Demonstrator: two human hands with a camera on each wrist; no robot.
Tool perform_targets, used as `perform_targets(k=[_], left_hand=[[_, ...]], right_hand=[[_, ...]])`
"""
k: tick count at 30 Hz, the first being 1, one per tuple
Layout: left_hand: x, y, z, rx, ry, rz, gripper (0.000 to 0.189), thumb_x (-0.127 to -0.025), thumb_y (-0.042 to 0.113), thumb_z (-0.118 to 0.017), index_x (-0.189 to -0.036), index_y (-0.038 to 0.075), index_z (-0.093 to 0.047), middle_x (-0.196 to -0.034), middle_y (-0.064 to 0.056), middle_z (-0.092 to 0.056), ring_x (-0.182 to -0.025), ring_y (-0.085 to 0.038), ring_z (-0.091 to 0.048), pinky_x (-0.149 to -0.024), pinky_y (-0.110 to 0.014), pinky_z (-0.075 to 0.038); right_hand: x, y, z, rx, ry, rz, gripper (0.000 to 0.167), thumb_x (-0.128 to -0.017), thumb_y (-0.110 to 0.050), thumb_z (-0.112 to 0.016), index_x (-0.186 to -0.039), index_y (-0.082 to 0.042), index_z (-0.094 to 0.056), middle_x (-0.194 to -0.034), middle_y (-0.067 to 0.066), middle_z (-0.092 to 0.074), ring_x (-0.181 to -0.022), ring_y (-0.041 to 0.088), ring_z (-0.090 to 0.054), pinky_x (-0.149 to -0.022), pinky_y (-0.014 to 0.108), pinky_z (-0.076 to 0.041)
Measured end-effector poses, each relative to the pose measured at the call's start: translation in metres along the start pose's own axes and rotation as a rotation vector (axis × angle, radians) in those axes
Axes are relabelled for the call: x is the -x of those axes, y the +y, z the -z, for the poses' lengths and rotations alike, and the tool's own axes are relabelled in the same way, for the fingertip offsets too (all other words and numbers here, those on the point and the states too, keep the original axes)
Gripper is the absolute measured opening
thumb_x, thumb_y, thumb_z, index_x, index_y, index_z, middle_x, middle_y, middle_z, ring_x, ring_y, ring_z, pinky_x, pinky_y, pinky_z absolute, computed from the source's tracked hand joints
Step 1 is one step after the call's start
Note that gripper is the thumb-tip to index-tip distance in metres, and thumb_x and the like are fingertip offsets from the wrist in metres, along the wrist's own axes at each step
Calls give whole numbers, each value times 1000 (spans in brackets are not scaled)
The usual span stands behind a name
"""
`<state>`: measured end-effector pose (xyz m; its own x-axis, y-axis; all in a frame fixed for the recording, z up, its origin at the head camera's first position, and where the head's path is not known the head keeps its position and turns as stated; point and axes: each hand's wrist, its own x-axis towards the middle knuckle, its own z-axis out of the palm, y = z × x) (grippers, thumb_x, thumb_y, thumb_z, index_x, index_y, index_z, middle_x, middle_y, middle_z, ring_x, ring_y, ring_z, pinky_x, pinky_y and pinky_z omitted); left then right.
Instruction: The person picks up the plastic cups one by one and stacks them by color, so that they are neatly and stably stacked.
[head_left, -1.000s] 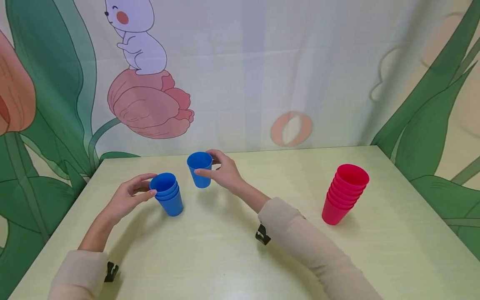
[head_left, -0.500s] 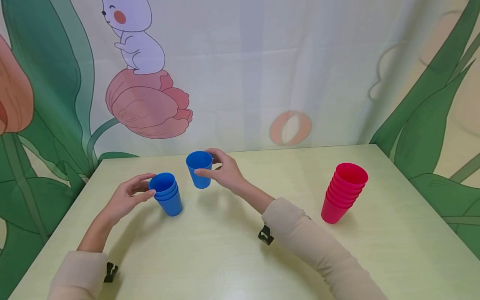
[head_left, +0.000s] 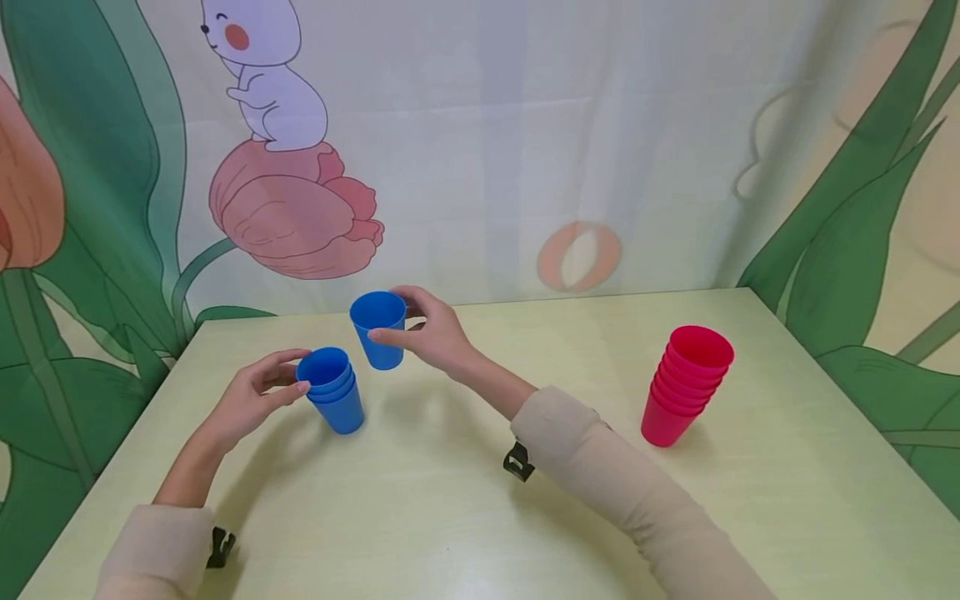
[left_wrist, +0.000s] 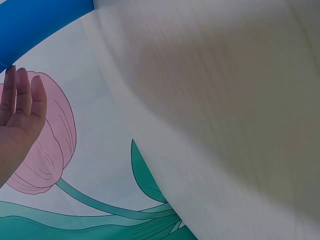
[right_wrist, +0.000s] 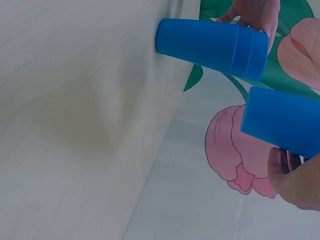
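Note:
A stack of nested blue cups (head_left: 341, 408) stands on the table at the left. My left hand (head_left: 251, 396) holds it near the rim, thumb in front and fingers behind. In my right hand (head_left: 435, 333) is a single blue cup (head_left: 385, 350), pinched at its side between thumb and fingers. That cup is upright and raised off the table, a little behind and right of the stack. The right wrist view has the single cup (right_wrist: 282, 122) apart from the stack (right_wrist: 210, 45). Only part of a blue cup (left_wrist: 40, 30) and the left fingers (left_wrist: 22, 102) show in the left wrist view.
Farther right, a stack of several nested red cups (head_left: 682, 392) stands on the pale table (head_left: 465, 517). Behind the table hangs a printed cloth (head_left: 465, 167) with flowers and an animal. A black clip (head_left: 518, 462) shows by the right sleeve, another (head_left: 221, 547) by the left.
My right hand has carried the single blue cup left and slightly up, closer to the blue stack. The left hand stays at the stack.

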<state>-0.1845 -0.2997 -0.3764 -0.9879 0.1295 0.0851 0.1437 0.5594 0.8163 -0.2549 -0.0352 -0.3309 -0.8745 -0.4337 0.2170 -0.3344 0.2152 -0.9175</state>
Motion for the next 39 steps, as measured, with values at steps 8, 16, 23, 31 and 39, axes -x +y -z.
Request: perform_targets(k=[8,16,23,31,39], left_hand=[[1,1,0,12,-5,-2,56,-91,27,-56,-139,8,-34,-127,-23,-47,-112,-37,-47,-84,-44,-47],[0,1,0,14,-7,-15,56,-91,26,-56,-139,8,-34,-126,-23,-47,-112,-37,-48,-84,-45,-47],[-1,1,0,21,-10,-5,57,-91,27,-55,-140,7,-33,-128,-24,-46,-113,-39,-47,-84,-46,-47],[1,2,0,13,-6,15,60,-91,29,-55,-140,6,-31,-128,-25,-45,-114,-40,-46,-85,-48,-46],[1,2,0,13,-4,13,60,-91,29,-55,-141,6,-30,-128,-25,-45,-114,-40,-46,-85,-49,-45]], right_hand=[[-6,-17,-9,-19,-16,57,63,-77,-33,-71,-131,-14,-44,-118,0,-55,-101,14,-53,-74,25,-49],[-8,-28,-16,-41,-34,102,61,-76,-33,-71,-129,-16,-46,-115,-2,-56,-97,11,-54,-73,24,-49],[-13,-34,-26,-80,-36,98,58,-77,-33,-70,-128,-17,-47,-114,-3,-57,-96,9,-53,-72,24,-49],[-15,-37,-37,-106,-47,91,57,-77,-32,-71,-127,-18,-48,-114,-5,-57,-95,7,-53,-72,24,-49],[-16,-29,-44,-56,-73,44,60,-76,-35,-71,-128,-17,-47,-118,-3,-56,-98,8,-53,-74,24,-48]])
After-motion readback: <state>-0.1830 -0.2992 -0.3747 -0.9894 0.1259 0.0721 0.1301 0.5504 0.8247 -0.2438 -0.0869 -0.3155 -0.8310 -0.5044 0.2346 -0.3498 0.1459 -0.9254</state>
